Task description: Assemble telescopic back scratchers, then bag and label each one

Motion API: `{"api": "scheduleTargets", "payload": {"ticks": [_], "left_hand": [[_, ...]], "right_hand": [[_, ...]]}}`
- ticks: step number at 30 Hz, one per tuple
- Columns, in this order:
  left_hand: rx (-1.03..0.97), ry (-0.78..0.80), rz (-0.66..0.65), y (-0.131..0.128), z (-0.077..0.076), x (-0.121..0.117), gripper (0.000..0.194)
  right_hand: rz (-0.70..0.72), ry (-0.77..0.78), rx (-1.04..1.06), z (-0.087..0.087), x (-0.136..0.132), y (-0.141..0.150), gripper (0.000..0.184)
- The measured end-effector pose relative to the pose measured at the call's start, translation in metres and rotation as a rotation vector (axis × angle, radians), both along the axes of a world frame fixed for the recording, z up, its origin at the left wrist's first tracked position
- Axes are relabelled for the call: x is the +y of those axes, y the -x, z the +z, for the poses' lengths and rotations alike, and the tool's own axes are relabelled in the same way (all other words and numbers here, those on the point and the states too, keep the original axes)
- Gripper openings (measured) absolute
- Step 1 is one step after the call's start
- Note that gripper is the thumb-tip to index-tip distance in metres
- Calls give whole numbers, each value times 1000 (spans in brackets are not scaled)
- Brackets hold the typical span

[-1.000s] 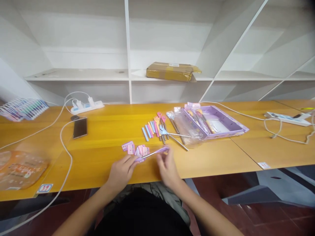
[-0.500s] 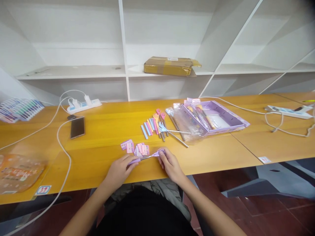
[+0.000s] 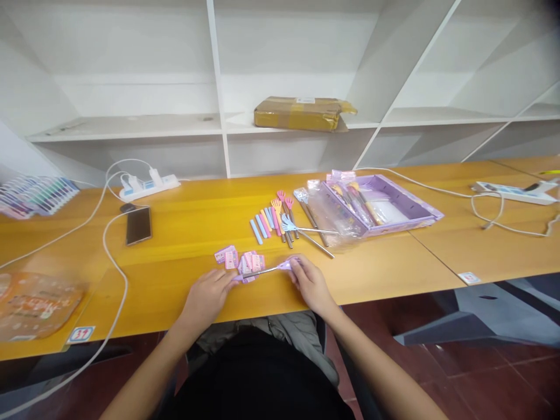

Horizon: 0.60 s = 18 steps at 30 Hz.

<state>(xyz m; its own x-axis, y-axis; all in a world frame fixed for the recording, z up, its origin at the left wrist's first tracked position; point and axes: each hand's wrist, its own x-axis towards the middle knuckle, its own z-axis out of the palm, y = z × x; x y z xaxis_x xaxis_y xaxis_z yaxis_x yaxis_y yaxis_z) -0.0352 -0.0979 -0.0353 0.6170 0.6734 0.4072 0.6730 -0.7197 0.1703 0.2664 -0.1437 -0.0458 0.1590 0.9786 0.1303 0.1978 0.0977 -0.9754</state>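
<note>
Left hand grips one end of the purple scratcher, right hand the other, near small cards.

Purple-and-silver scratcher, slightly slanted, held at 2 ends

To the front left of the purple tray, the handle end of a scratcher is covered by the left hand, and part of its head is hidden by the right hand. The print on the cards, left of the tray, is too small to be read. Far left of the tray, an orange bag is blurred and cut off by the view's edge. Far right of the tray, a yellow thing is likewise cut off and cannot be identified.
</note>
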Motion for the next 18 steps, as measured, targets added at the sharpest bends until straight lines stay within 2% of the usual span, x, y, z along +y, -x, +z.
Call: {"api": "scheduleTargets", "payload": {"ticks": [3, 6, 8, 9, 12, 16, 18], "left_hand": [[38, -55, 11, 45, 17, 14, 38], [49, -47, 28, 109, 36, 26, 35], [-10, -88, 79, 144, 42, 29, 33], [-18, -88, 74, 156, 43, 29, 33], [-20, -44, 52, 161, 31, 25, 35], [-31, -5, 94, 137, 7, 23, 41], [-62, 6, 138, 130, 0, 23, 43]], "right_hand": [[-163, -21, -20, 0, 1, -54, 51], [-408, 1, -46, 4, -9, -134, 60], [-609, -69, -92, 8, -19, -182, 64], [-636, -103, -111, 8, -24, -201, 64], [-611, -140, -138, 4, -33, -226, 62], [-511, -16, -302, -16, -31, -220, 65], [-495, 20, -373, -25, -28, -217, 64]]}}
